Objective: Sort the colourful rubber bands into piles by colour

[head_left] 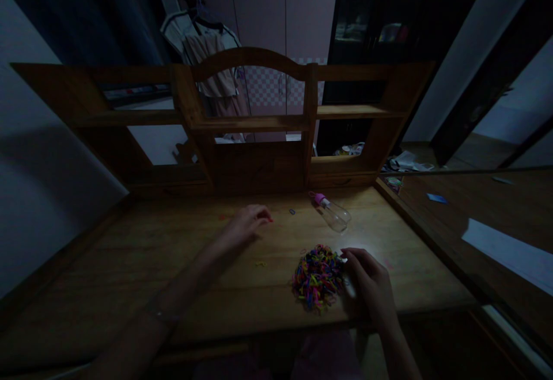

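A heap of small, many-coloured elastic bands (317, 276) lies on the wooden desk (155, 265) in front of me. My right hand (371, 276) is at the heap's right edge, thumb and fingertips pinched together; whatever may be between them is too small and dark to make out. Farther left and beyond the heap, my left hand (248, 220) hovers over the desk or rests lightly on it; I cannot tell which. Its fingertips are closed on a tiny red band (271, 220). A few yellow bands (261, 263) lie apart, left of the heap.
Beyond the heap a clear bottle (336, 216) with a pink cap lies on its side. Near it is a small dark metal-looking piece (292, 211). A wooden shelf unit (254, 122) borders the desk's far side. Paper (510, 250) rests on the surface at right.
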The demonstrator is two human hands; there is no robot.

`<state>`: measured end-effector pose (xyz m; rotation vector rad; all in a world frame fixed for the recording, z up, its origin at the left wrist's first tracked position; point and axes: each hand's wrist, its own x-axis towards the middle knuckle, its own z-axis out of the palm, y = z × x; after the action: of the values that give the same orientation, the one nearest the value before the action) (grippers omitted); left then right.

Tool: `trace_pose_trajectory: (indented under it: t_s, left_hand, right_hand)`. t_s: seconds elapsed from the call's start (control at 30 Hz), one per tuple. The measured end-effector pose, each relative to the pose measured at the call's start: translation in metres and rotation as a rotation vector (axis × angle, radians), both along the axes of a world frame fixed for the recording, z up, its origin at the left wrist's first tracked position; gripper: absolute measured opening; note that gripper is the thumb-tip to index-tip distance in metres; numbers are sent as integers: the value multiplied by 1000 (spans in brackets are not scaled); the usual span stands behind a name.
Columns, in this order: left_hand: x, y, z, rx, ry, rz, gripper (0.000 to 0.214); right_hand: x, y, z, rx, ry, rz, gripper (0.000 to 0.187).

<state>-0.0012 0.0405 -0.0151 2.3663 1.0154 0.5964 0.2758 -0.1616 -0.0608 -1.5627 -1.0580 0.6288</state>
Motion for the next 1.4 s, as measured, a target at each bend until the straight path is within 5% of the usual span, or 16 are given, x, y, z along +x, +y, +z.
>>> trace_pose_trajectory:
  t_s: [0.07,0.2,0.33,0.47,0.6,0.7,0.8,1.0,1.4]
  left_hand:
    - [-38,22,1,42,62,178,14]
    - [-98,48,-8,36,161,325,13]
    - [-113,49,-13,51,204,384,13]
    - [-83,13,-1,31,73,323,18]
    - [-29,-71,4,-180,-105,63,20]
    - [6,-131,-8,-268,-146,44,18]
    - [29,-163,-26,-285,-226,134,19]
    - [58,-175,-36,-185,-329,165,23]
    - [72,-170,-50,23,-61,151,18]
  right_hand:
    - [0,0,-1,-8,4,10,27]
    - [1,0,-3,-6,12,29,27]
    - [0,1,-3,-7,10,30,26]
    - [-1,0,-1,-15,-18,17,25]
    - [-1,0,-1,-25,-14,10,26]
    - [-1,2,-1,-35,-3,5,26]
    - [-1,3,-3,-32,-3,3,25]
    - [-3,3,-5,-21,1,1,25]
    - [-4,3,-2,-45,-59,0,24]
